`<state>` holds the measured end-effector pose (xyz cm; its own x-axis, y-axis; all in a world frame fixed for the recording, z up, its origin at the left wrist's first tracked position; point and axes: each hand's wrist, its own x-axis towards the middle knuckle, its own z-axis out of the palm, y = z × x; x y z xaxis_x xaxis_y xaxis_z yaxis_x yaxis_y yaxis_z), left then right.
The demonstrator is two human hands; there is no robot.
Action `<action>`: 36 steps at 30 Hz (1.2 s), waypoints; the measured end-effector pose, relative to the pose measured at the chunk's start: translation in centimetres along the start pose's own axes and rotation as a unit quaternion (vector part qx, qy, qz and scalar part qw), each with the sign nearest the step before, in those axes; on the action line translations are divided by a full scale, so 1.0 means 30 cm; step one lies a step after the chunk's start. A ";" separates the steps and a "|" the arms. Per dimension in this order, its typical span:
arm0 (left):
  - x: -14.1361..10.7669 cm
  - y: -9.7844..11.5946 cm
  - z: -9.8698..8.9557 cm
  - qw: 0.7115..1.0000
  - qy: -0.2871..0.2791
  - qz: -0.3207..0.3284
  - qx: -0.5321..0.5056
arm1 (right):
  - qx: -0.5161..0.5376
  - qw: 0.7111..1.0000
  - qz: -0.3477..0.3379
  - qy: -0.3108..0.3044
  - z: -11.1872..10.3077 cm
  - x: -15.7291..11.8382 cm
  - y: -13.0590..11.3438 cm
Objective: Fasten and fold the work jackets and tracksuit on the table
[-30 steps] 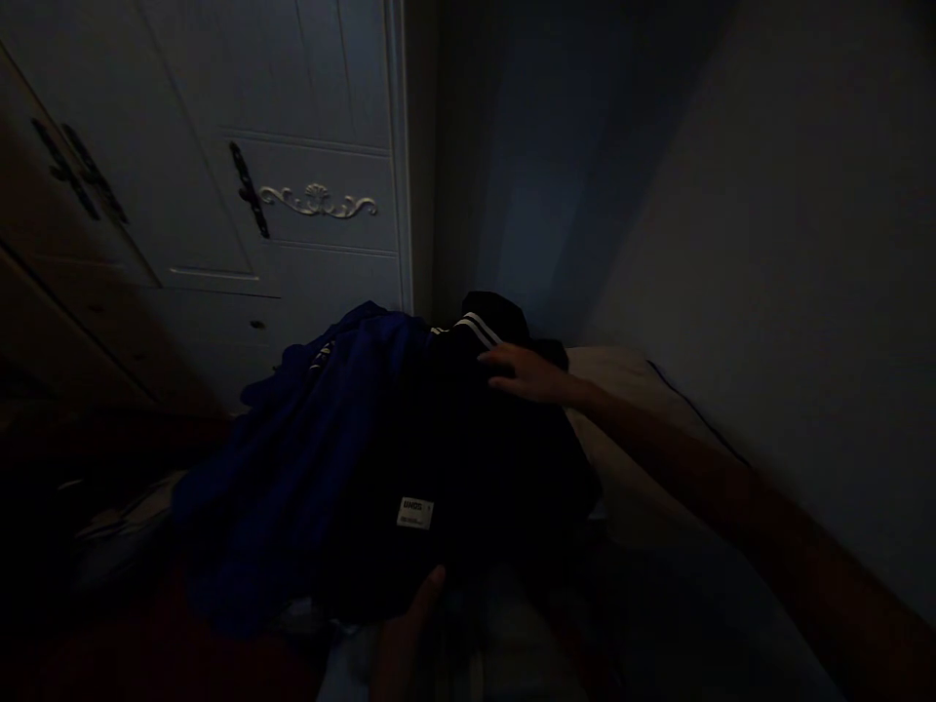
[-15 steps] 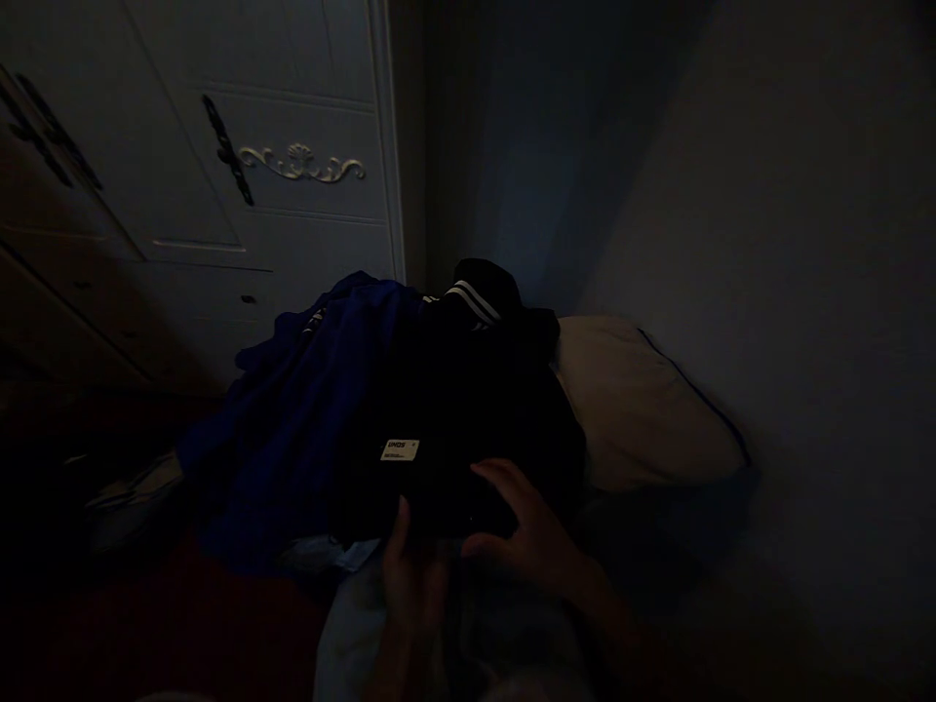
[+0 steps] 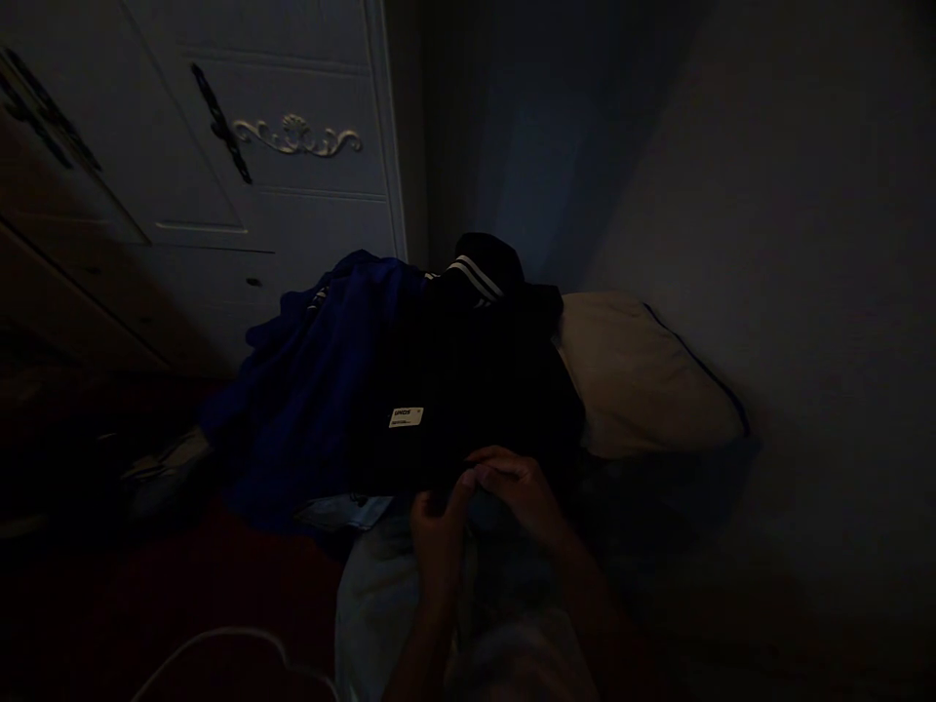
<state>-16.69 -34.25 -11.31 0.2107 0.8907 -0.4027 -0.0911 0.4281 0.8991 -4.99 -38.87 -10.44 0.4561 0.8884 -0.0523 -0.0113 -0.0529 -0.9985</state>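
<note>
Dark clothing lies in a heap in front of me, with a small white label on it. Both hands are together at its near edge. My left hand is closed, its thumb tip meeting the other thumb. My right hand is also closed, thumb and fingers pressed together. Whatever is between the fingers is too dark and small to make out. Blue clothing is heaped to the left of the dark cloth.
A white cabinet with dark handles rises behind on the left. A beige pillow with dark piping leans by the wall on the right. A pale cord crosses the dark red floor surface.
My hands have come together at the cloth's near edge, and the fingers of my right hand have closed. The whole view has shifted slightly, bringing the pale cord into sight.
</note>
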 end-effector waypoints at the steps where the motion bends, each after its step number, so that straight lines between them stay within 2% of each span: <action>1: 0.004 0.009 0.002 1.000 0.008 -0.001 0.011 | -0.001 1.000 -0.004 -0.010 -0.001 -0.003 -0.004; 4: 0.009 0.028 0.003 0.999 0.010 -0.012 0.038 | -0.009 1.000 -0.011 -0.005 0.003 -0.011 -0.013; 9: 0.006 0.018 -0.008 0.999 -0.032 0.004 0.019 | -0.004 0.994 -0.015 0.107 0.026 -0.015 -0.010; 14: 0.009 0.013 -0.002 0.999 -0.036 -0.011 -0.014 | 0.063 0.987 0.004 0.145 0.047 -0.009 0.016; 16: 0.012 0.012 0.003 0.998 -0.035 -0.040 -0.034 | 0.131 0.970 0.041 0.200 0.043 -0.002 0.029; 19: 0.012 0.003 0.012 0.987 -0.064 -0.098 -0.113 | 0.231 0.923 0.095 0.291 0.030 0.010 0.034; 21: 0.008 -0.004 0.016 0.975 -0.088 -0.118 -0.169 | 0.252 0.912 0.099 0.307 0.023 0.010 0.026; 23: 0.000 -0.008 0.016 0.965 -0.083 -0.119 -0.217 | 0.257 0.910 0.089 0.313 0.018 -0.001 0.016; 25: -0.008 -0.012 0.010 0.956 -0.054 -0.123 -0.262 | 0.265 0.911 0.090 0.304 0.009 -0.021 0.012; 27: -0.010 -0.018 -0.001 0.948 -0.040 -0.136 -0.285 | 0.252 0.927 0.103 0.257 -0.010 -0.048 0.015; 31: 0.007 -0.041 -0.017 0.970 -0.027 -0.147 -0.191 | 0.117 0.976 0.139 0.120 -0.063 -0.071 0.006; 34: 0.022 -0.051 -0.009 0.979 0.007 -0.140 -0.148 | -0.027 0.991 0.100 0.083 -0.081 -0.014 -0.026; 36: 0.023 -0.051 -0.002 0.981 0.009 -0.120 -0.152 | -0.123 0.987 0.076 0.075 -0.076 0.064 -0.048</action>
<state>-16.47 -34.29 -12.96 0.2446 0.7607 -0.6012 -0.3276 0.6484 0.6872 -2.08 -38.14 -9.08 0.5926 0.7853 -0.1793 0.1186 -0.3053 -0.9448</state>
